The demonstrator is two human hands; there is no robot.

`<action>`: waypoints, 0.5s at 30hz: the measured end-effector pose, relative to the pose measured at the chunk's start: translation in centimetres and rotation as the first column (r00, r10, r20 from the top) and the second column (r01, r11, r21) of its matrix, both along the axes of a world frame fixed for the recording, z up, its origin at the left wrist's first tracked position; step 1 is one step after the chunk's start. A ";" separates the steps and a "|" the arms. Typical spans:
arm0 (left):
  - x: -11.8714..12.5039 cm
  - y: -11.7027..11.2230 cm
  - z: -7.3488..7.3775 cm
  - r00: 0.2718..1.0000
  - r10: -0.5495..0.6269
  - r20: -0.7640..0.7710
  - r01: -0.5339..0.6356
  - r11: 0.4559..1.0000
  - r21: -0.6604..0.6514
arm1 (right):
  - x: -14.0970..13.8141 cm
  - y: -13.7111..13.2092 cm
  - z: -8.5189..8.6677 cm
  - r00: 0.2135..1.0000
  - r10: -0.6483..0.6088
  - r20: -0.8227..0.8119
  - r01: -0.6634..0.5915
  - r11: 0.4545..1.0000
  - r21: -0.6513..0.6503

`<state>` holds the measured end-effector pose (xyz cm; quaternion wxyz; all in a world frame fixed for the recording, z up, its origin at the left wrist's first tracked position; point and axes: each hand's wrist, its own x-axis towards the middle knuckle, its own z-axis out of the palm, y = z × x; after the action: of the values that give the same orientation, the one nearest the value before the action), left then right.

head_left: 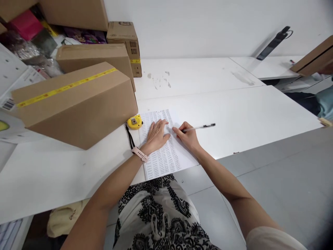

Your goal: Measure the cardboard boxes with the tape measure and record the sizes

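Black-and-white patterned trousers (158, 215) are seen closest, right under the edge of a white table (241, 118), which is backed by a white wall (192, 27), with grey tiled floor (273, 173) visible off to the right. Over on the left, a cloth bag (63, 218) is half hidden below the tabletop, and a white box (14, 83) is cut off by the frame. Brown cartons (104, 111) are piled in that corner; the front one's taped over in yellow, so its contents can't be seen. Clear plastic wrap (28, 52) is jumbled behind. A yellow tape measure (134, 122) is parked just beside the paper (157, 165), which is laid at the table edge. It's partly covered by the left hand (157, 134), spread palm down; its tiny columns can't be read. By the right hand (188, 137), a pen (201, 127) is pinched over the paper, its left end hidden by the fingers. Far right, a dark bottle (273, 44) is stood near the wall, and another person (326, 104) is mostly cropped out.
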<state>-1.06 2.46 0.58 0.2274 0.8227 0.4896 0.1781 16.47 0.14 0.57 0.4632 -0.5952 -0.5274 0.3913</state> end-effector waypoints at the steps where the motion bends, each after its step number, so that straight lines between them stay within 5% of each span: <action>1: 0.0 0.0 0.0 1.000 0.000 0.003 0.000 1.000 -0.001 | -0.1 0.0 -0.2 0.999 -0.019 0.033 0.018 1.000 0.015; 15: 0.1 0.0 0.0 1.000 0.004 -0.012 -0.004 1.000 -0.012 | -0.3 0.6 -0.9 0.990 -0.042 0.137 0.030 0.995 0.091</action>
<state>-0.98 2.46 0.55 0.2291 0.8213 0.4938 0.1708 16.21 0.74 -0.31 0.4583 -0.6092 -0.5644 0.3168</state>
